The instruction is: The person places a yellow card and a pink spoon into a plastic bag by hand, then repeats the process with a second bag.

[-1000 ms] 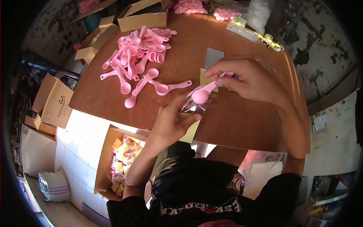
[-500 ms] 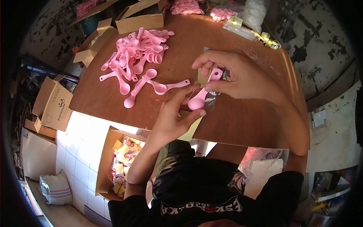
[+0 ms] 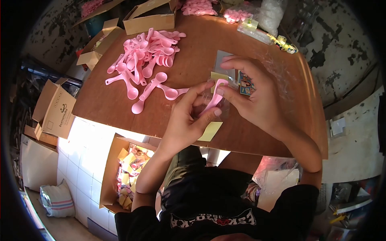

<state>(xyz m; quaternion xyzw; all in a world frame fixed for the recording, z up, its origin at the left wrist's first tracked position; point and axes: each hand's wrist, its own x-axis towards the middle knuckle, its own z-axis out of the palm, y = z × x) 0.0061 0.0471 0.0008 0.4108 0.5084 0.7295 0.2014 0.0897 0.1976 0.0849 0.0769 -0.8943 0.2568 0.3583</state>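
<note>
A pink measuring spoon is between my hands, tilted, its lower end partly hidden by my left fingers. My left hand is closed around a clear plastic bag at the spoon's lower part. The thumb of my right hand presses on the upper handle, with the index finger stretched out above; its other fingers are partly hidden. Under the hands lie a yellow card, another yellowish card and a colourful printed card. Left of my left hand lie a pink double-ended spoon and another spoon.
A heap of pink spoons covers the table's back left. Behind it stands a cardboard box. Plastic packs lie at the back right. Below the front edge, an open box holds packed pieces.
The spoon has turned from bowl-up to edge-on and shifted slightly, its lower end now lower in my left hand. My right hand has rotated, uncovering the printed card.
</note>
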